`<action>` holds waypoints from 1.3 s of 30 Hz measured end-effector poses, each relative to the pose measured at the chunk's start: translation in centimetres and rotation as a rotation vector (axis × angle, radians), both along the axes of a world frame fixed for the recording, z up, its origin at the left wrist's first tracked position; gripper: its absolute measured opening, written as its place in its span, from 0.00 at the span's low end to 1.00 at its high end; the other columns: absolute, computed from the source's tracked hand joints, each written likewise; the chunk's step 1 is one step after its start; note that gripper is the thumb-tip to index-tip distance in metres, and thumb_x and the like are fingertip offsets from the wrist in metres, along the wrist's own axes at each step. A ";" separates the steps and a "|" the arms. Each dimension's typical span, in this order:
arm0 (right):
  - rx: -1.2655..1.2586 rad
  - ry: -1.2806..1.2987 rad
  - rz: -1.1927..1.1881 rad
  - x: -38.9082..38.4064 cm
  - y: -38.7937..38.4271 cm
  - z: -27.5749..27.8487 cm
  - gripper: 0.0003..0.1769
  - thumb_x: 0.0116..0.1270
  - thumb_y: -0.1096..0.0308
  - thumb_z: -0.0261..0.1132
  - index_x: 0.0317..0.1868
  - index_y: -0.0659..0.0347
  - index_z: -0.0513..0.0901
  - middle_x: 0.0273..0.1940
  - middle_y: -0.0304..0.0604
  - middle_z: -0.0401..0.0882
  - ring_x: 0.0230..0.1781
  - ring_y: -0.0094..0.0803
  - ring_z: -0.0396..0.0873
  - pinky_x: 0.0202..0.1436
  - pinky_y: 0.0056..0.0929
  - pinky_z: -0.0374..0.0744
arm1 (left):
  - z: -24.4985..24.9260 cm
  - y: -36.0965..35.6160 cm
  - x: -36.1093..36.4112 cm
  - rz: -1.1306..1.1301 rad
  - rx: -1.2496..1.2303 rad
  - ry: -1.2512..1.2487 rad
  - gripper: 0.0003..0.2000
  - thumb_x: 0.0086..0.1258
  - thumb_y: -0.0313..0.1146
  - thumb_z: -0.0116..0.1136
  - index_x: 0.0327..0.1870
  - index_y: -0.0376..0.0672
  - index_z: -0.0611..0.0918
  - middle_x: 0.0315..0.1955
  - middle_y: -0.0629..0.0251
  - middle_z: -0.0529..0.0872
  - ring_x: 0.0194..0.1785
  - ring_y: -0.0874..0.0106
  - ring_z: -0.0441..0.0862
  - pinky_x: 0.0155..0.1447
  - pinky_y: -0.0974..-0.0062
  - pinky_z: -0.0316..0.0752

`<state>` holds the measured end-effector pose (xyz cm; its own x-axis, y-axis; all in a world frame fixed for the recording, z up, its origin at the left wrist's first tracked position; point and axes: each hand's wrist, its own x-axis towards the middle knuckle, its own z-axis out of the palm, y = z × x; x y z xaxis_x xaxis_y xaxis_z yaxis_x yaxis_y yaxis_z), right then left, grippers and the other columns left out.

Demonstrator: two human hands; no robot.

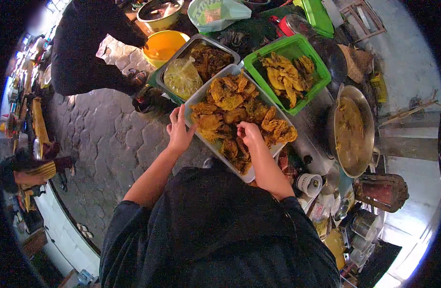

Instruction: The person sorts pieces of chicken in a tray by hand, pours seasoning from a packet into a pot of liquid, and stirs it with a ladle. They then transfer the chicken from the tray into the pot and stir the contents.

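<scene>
Paved floor is stretching left of the tub, where fried chicken is lying. Left hand is resting open against its corner, seemingly steadying it; right hand is curling over pieces, grip unclear.

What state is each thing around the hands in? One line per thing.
Left hand: at the pale tub's edge
Right hand: fingers curled, at the fried pieces
Pale tub: uncovered, heaped
Green basin: uncovered, part filled
Metal tray: uncovered, holding dark pieces and a bag
Clear bag: filled
Wok: uncovered, brownish contents
</scene>
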<state>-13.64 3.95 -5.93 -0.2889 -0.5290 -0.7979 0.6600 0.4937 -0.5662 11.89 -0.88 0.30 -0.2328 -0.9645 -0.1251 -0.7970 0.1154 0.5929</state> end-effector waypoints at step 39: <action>-0.252 -0.077 0.164 2.0 0.9 3.4 0.09 0.57 0.76 0.62 0.37 0.72 0.77 0.26 0.54 0.78 0.14 0.34 0.71 0.16 0.32 0.69 | -2.6 -0.9 1.1 -0.128 -0.147 0.113 0.40 0.62 0.34 0.61 0.72 0.48 0.50 0.65 0.54 0.53 0.65 0.51 0.59 0.66 0.52 0.50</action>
